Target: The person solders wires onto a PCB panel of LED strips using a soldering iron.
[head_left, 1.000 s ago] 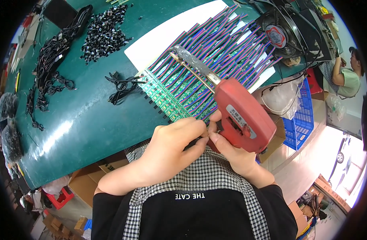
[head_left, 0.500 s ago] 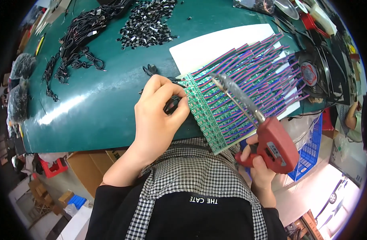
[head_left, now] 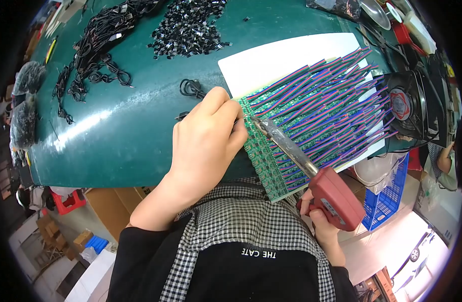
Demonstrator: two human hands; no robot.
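Note:
My left hand (head_left: 205, 133) is closed in a pinch at the left edge of a green circuit board panel (head_left: 265, 171). The fingers hold a thin black cable (head_left: 192, 89), whose coil shows beyond the knuckles; the pinched end is hidden. In my right hand (head_left: 322, 229) is a red soldering gun (head_left: 336, 198) with a long metal barrel. Its tip is down at the panel's upper left edge, close to my left fingertips; whether it touches cannot be made out. Rows of striped multicoloured wires (head_left: 321, 108) extend from the panel to the right.
A white sheet (head_left: 291, 56) lies under the panel. Black cables (head_left: 107, 38) and a heap of small black connectors (head_left: 188, 30) lie at the back of the green table (head_left: 125, 163). A black fan (head_left: 404, 103) stands at the right, above a blue crate (head_left: 387, 201).
My left hand has moved right, up to the panel's edge. The soldering gun has come down and left, bringing its tip near my left fingertips.

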